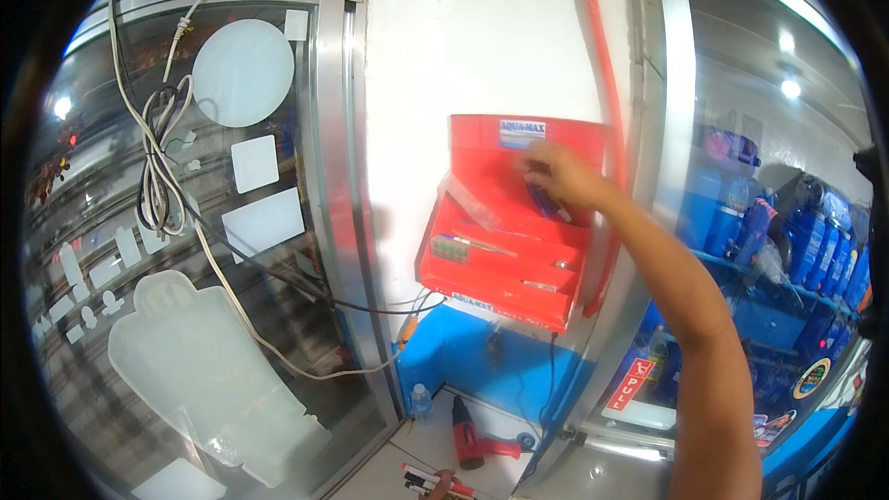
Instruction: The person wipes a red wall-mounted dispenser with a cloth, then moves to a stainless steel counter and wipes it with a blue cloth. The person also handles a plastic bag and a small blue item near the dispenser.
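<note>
My right hand [566, 177] reaches to the upper tier of a red stepped display rack [500, 278] on the white wall. The hand is blurred, its fingers curled over dark blue slim items [540, 200]; whether it grips them cannot be told. Lower on the rack lie a small greenish box [449, 250], a thin pen-like item [486, 247] and a small clear piece [539, 286]. At the bottom edge, partly cut off, my left hand [442, 487] holds several markers [420, 478] with red, black and white parts.
A red-and-black heat gun [469, 437] lies on the white tiled surface [410, 441] beside a small clear bottle [421, 403]. Cables [163, 153] hang over the left glass panel. A red hose [603, 48] runs down the wall next to a glass door [750, 236].
</note>
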The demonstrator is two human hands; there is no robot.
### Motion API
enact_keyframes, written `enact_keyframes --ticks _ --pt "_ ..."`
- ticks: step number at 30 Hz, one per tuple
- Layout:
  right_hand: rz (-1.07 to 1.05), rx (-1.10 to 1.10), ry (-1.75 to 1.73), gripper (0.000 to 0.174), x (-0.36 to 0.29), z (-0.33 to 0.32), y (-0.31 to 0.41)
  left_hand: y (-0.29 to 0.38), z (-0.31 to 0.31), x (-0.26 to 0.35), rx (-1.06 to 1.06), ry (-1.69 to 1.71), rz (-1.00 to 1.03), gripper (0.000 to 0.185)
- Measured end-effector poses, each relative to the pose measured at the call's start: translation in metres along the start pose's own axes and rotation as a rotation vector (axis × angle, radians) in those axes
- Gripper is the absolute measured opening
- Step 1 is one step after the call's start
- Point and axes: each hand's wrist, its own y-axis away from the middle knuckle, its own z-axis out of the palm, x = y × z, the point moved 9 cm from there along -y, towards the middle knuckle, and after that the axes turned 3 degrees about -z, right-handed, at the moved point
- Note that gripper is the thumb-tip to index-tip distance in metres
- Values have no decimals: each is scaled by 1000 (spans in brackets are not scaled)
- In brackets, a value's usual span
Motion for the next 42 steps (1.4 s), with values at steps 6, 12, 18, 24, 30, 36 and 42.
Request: enact_keyframes --ticks 6,12,18,24,30,36,42 --pt "90 136 -160 24 9 -15 -6 -2 7 4 -32 -45 -26 29" --pt "-57 31 119 25 5 1 -4 -6 10 12 -28 -28 -19 31" --pt "-122 -66 203 27 15 27 -2 -7 3 7 -20 -5 11 31" --pt "-69 -94 112 28 24 49 6 -2 -4 6 28 -1 9 30" --pt "-133 135 187 24 -23 13 -6 -9 -7 25 105 -8 97 28" --pt "-105 234 -108 24 -103 50 36 -24 33 71 94 -149 282 34" --pt "150 334 -512 22 -147 172 143 -28 83 110 -19 -174 443 34"
